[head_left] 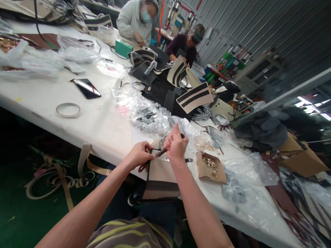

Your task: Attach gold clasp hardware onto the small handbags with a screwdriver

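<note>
A beige and dark brown bag (161, 172) lies at the table's front edge, partly over my lap. At its upper left corner my left hand (142, 154) is closed, the fingertips pinching the dark edging there. A dark red loop (142, 167) shows just under that hand; its kind is unclear. My right hand (176, 143) makes a fist with the thumb up, wrapped round a narrow dark flat tool (161, 153) that points left at the pinched corner. Close to my right wrist is a small dark strap with a metal buckle (188, 160).
A cardboard box (211, 167) of gold-coloured metal fittings stands to the right. Clear plastic bags (150, 115) and striped bag pieces (195, 97) cover the middle. A phone (86, 88) and tape roll (68, 109) lie left. Two people (133, 22) work across the table.
</note>
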Demonstrator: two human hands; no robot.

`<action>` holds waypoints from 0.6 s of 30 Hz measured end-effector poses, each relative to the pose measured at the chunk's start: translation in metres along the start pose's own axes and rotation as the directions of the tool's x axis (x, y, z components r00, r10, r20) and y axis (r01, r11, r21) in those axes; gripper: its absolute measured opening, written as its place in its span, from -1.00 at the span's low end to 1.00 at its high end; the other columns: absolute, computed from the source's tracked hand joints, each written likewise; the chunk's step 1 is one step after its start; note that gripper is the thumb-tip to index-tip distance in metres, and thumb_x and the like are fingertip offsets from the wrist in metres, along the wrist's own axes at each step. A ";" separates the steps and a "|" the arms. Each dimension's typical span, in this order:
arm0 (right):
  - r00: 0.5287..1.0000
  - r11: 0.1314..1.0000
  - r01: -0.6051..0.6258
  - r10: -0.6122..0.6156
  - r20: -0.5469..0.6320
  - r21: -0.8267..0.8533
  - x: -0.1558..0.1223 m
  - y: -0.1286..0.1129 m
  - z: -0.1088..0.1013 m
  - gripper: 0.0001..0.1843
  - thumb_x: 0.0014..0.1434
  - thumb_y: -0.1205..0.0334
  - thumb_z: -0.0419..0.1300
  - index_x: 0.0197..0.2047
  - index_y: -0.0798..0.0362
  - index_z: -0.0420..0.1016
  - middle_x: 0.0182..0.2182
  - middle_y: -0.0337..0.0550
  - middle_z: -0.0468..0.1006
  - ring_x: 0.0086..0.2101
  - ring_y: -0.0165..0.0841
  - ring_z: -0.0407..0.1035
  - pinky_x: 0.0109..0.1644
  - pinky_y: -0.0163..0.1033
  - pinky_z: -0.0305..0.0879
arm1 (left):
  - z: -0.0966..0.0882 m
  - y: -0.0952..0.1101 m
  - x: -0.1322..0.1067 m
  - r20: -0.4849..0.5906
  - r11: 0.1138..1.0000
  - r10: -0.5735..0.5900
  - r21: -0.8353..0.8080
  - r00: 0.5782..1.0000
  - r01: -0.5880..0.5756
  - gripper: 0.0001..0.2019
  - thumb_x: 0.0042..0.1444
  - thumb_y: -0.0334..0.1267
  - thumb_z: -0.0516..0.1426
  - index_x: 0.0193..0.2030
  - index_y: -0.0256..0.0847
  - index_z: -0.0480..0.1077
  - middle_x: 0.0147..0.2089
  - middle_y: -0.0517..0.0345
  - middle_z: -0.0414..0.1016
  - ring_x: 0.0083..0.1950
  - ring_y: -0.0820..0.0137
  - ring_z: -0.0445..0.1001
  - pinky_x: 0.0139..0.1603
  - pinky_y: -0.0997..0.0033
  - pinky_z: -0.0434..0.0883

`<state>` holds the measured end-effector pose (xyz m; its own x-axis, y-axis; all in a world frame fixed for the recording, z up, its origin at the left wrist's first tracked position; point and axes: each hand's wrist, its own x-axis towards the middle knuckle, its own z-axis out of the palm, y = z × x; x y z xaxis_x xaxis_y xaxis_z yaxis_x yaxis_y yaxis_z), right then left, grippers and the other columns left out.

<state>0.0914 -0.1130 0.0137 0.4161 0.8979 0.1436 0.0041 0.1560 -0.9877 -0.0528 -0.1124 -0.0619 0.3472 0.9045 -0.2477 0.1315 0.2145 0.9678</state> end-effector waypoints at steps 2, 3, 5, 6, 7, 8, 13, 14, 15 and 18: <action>0.996 0.996 -0.086 0.086 -0.014 0.038 0.020 -0.003 0.003 -0.21 0.37 -0.46 0.23 -0.56 -0.13 -0.04 -0.71 -0.49 -0.03 -0.74 -0.51 -0.09 -0.72 -0.27 -0.15 | 0.000 0.002 -0.001 -0.012 1.000 -0.002 0.006 1.000 0.002 -0.68 -0.17 -0.35 0.40 -0.22 -0.20 0.48 -0.48 0.38 0.34 -0.46 0.42 0.33 -0.45 0.43 0.19; 0.992 0.991 -0.128 0.129 -0.017 0.046 0.029 -0.004 0.006 -0.20 0.34 -0.48 0.25 -0.55 -0.13 -0.05 -0.71 -0.50 -0.03 -0.74 -0.52 -0.10 -0.73 -0.28 -0.16 | 0.000 0.003 -0.001 -0.016 1.000 0.001 0.011 1.000 0.000 -0.67 -0.17 -0.35 0.40 -0.22 -0.20 0.49 -0.48 0.38 0.35 -0.45 0.41 0.34 -0.45 0.43 0.19; 0.976 0.974 -0.219 0.220 -0.004 0.051 0.041 -0.003 0.013 -0.20 0.30 -0.49 0.29 -0.54 -0.13 -0.05 -0.72 -0.51 -0.03 -0.74 -0.53 -0.12 -0.74 -0.29 -0.19 | 0.000 0.005 -0.002 -0.025 1.000 0.004 0.026 1.000 -0.004 -0.68 -0.17 -0.35 0.40 -0.22 -0.20 0.49 -0.48 0.38 0.35 -0.45 0.41 0.33 -0.45 0.42 0.18; 0.966 0.965 -0.258 0.258 0.008 0.046 0.045 -0.001 0.017 -0.20 0.28 -0.48 0.31 -0.53 -0.13 -0.05 -0.73 -0.51 -0.02 -0.74 -0.53 -0.13 -0.74 -0.29 -0.19 | 0.000 0.006 -0.003 -0.030 0.999 0.003 0.033 1.000 -0.002 -0.68 -0.17 -0.35 0.40 -0.22 -0.20 0.50 -0.48 0.38 0.35 -0.45 0.41 0.33 -0.45 0.42 0.17; 0.957 0.957 -0.289 0.288 0.020 0.034 0.047 0.001 0.021 -0.20 0.28 -0.46 0.33 -0.53 -0.13 -0.04 -0.73 -0.52 -0.01 -0.74 -0.54 -0.13 -0.75 -0.29 -0.19 | 0.000 0.007 -0.003 -0.035 0.999 0.000 0.039 0.999 0.001 -0.69 -0.17 -0.37 0.40 -0.23 -0.20 0.50 -0.49 0.38 0.34 -0.45 0.41 0.33 -0.45 0.41 0.17; 0.951 0.951 -0.308 0.307 0.028 0.015 0.048 0.002 0.025 -0.21 0.28 -0.43 0.35 -0.54 -0.13 -0.02 -0.73 -0.51 0.00 -0.75 -0.54 -0.12 -0.75 -0.29 -0.19 | 0.000 0.008 -0.004 -0.038 0.999 -0.005 0.045 0.999 0.007 -0.69 -0.17 -0.38 0.40 -0.24 -0.20 0.50 -0.49 0.38 0.34 -0.45 0.41 0.33 -0.44 0.41 0.16; 0.977 0.969 -0.206 0.211 0.024 -0.137 0.031 0.011 0.030 -0.27 0.31 -0.34 0.37 -0.56 -0.13 0.06 -0.74 -0.45 0.10 -0.75 -0.50 -0.01 -0.74 -0.29 -0.12 | 0.002 0.008 -0.003 -0.044 0.999 -0.038 0.037 0.998 0.040 -0.69 -0.18 -0.44 0.39 -0.24 -0.22 0.51 -0.49 0.37 0.37 -0.46 0.41 0.34 -0.44 0.41 0.18; 0.990 0.976 -0.132 0.137 0.022 -0.171 0.022 0.013 0.027 -0.28 0.33 -0.36 0.34 -0.55 -0.13 0.08 -0.73 -0.44 0.12 -0.73 -0.49 0.02 -0.72 -0.29 -0.09 | 0.003 0.007 -0.002 -0.042 0.999 -0.040 0.027 0.998 0.041 -0.69 -0.17 -0.45 0.38 -0.24 -0.22 0.51 -0.49 0.37 0.37 -0.46 0.41 0.34 -0.44 0.42 0.18; 0.998 0.978 -0.048 0.053 0.021 -0.204 0.011 0.014 0.023 -0.29 0.36 -0.37 0.30 -0.54 -0.12 0.10 -0.72 -0.42 0.15 -0.72 -0.48 0.05 -0.70 -0.29 -0.05 | 0.003 0.007 -0.001 -0.039 0.999 -0.038 0.016 0.998 0.039 -0.70 -0.17 -0.47 0.38 -0.24 -0.22 0.50 -0.49 0.38 0.36 -0.46 0.42 0.33 -0.45 0.42 0.17; 0.986 0.944 0.165 -0.146 0.085 -0.287 -0.022 0.014 0.007 -0.30 0.46 -0.40 0.14 -0.52 -0.11 0.13 -0.67 -0.36 0.22 -0.65 -0.44 0.16 -0.60 -0.28 0.07 | 0.002 0.007 0.000 -0.004 0.999 -0.032 -0.004 0.999 0.032 -0.70 -0.16 -0.51 0.34 -0.26 -0.20 0.46 -0.52 0.42 0.32 -0.49 0.44 0.30 -0.47 0.43 0.15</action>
<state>0.0753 -0.1279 -0.0027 0.3321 0.8972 0.2911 0.3332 0.1771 -0.9261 -0.0497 -0.1116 -0.0555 0.3389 0.8987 -0.2784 0.1392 0.2447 0.9595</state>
